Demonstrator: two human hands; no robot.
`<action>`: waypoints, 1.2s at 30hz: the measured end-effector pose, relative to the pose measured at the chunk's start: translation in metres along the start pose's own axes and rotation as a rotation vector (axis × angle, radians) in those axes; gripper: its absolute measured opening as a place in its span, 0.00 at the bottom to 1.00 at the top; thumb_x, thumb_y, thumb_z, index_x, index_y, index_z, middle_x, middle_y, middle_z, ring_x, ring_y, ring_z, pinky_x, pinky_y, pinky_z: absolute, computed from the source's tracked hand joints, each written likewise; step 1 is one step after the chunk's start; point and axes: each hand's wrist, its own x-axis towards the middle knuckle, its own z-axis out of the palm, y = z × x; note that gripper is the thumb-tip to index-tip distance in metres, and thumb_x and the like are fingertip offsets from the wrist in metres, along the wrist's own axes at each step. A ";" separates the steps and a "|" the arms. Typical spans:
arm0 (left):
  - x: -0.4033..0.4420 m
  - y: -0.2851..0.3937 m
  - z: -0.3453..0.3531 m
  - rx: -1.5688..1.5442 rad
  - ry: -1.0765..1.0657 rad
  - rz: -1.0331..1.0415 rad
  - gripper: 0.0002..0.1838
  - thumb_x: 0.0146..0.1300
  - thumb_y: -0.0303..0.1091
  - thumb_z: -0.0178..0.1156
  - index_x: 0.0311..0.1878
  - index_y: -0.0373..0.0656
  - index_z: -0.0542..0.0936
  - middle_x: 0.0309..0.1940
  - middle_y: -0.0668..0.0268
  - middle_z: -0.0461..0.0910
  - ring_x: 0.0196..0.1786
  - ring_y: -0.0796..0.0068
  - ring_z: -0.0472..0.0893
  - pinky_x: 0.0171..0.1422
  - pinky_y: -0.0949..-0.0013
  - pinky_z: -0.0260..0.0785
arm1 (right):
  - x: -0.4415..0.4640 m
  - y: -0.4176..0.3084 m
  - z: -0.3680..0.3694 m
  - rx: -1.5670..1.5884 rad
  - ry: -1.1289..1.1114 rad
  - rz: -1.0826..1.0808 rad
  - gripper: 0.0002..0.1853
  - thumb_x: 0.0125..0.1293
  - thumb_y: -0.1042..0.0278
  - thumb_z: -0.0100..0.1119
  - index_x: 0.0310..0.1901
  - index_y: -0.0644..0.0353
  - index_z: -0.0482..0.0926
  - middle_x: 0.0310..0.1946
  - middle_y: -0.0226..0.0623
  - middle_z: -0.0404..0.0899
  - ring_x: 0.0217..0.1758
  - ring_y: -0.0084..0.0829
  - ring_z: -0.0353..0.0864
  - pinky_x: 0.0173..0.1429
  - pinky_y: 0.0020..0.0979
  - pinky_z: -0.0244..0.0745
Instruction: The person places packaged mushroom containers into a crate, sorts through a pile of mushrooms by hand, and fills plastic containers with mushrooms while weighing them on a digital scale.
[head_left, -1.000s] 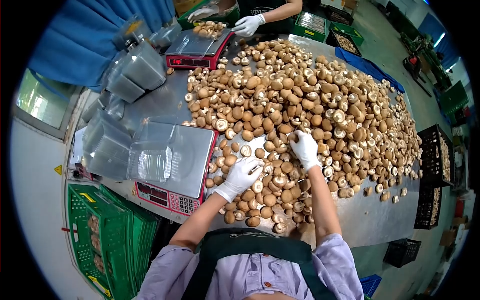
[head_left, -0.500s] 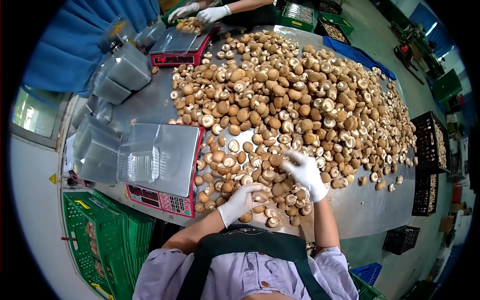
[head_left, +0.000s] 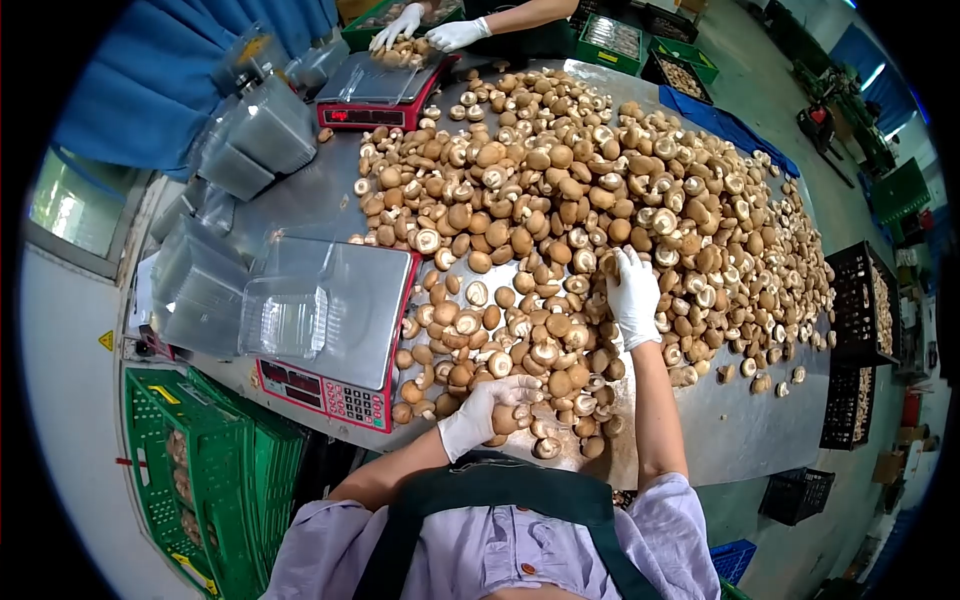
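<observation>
My left hand (head_left: pixel 478 415), in a white glove, is low on the near edge of the mushroom heap, its fingers and thumb closed around a mushroom (head_left: pixel 508 418). Farther forward, my gloved right hand (head_left: pixel 635 298) reaches into the large pile of brown-capped mushrooms (head_left: pixel 560 185), fingers curled against a mushroom (head_left: pixel 608 264) at its left side. Part of that grip is hidden by the hand itself. Loose mushrooms lie between both hands on the metal table (head_left: pixel 735 430). Left of them, a clear plastic tray (head_left: pixel 285 320) rests on a red-edged scale (head_left: pixel 355 310).
Stacked clear trays (head_left: pixel 200 290) stand left of the scale. Across the table, another person's gloved hands (head_left: pixel 430 32) hold mushrooms over a second scale (head_left: pixel 370 90). Green crates (head_left: pixel 190 470) sit at lower left; black crates (head_left: pixel 860 300) of mushrooms stand at right.
My right hand has moved forward from the near mushrooms to the larger pile, and its fingers have curled. My left hand has shifted slightly right and closed on a mushroom. The view has shifted slightly.
</observation>
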 end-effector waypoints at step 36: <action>-0.020 0.049 0.005 0.014 0.144 0.272 0.21 0.73 0.42 0.47 0.60 0.39 0.71 0.52 0.58 0.78 0.49 0.67 0.81 0.45 0.64 0.81 | 0.029 -0.094 0.059 0.449 -0.313 0.048 0.11 0.58 0.61 0.63 0.40 0.54 0.83 0.33 0.44 0.82 0.39 0.44 0.82 0.43 0.39 0.77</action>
